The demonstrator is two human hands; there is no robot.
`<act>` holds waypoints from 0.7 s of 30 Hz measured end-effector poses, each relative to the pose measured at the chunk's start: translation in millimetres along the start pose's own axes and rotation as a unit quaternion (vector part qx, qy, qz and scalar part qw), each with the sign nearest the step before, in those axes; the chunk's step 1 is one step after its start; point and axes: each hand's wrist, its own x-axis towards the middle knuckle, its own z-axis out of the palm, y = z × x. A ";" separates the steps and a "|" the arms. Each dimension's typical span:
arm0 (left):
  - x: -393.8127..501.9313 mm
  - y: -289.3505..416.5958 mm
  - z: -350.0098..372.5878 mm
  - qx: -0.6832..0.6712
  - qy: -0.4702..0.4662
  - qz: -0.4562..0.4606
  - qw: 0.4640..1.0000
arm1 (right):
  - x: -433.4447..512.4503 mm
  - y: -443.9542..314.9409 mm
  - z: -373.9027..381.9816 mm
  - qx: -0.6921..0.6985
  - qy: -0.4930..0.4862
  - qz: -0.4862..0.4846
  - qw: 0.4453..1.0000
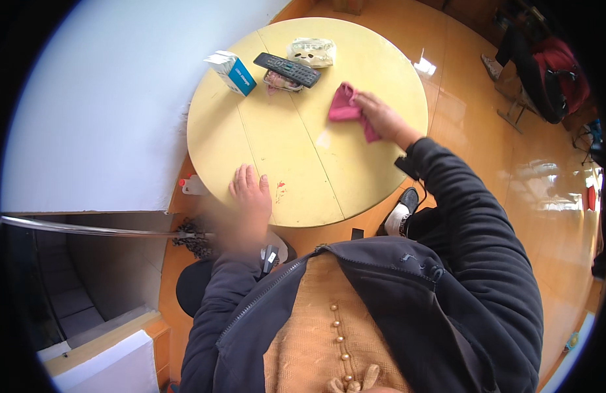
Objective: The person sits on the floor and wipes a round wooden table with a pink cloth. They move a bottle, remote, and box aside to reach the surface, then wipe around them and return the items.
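Observation:
My right hand [381, 115] grips a pink cloth [345, 105] and presses it against the right side of a round yellow table [303, 162]. The cloth is bunched, with one end trailing below my fingers. My left hand [250, 191] rests flat near the table's front left edge, holding nothing, its thumb apart from the fingers. Just right of that hand is a small red mark [281, 186] on the tabletop.
Toward the back stand a blue-and-white box [236, 73], a black remote control [288, 69] lying across a small basket [283, 82], and a soft tissue pack [312, 51]. A white wall [111, 113] borders the left. A chair with a red-and-black bag [558, 78] stands right.

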 end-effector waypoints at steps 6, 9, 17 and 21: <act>2.8 4.7 -10.1 -0.003 -0.017 0.003 1.000 | 44.5 106.5 -5.6 -0.127 0.043 0.164 0.977; 3.9 5.5 -12.4 -0.002 -0.018 -0.002 1.000 | 52.0 128.0 -6.5 -0.102 0.050 0.198 0.974; 3.5 5.7 -10.6 -0.005 -0.008 -0.007 1.000 | 54.0 117.5 -56.6 0.645 0.272 0.340 0.628; 3.3 5.6 -9.7 -0.009 0.000 -0.009 1.000 | 49.3 94.4 -82.4 0.799 0.200 0.236 0.516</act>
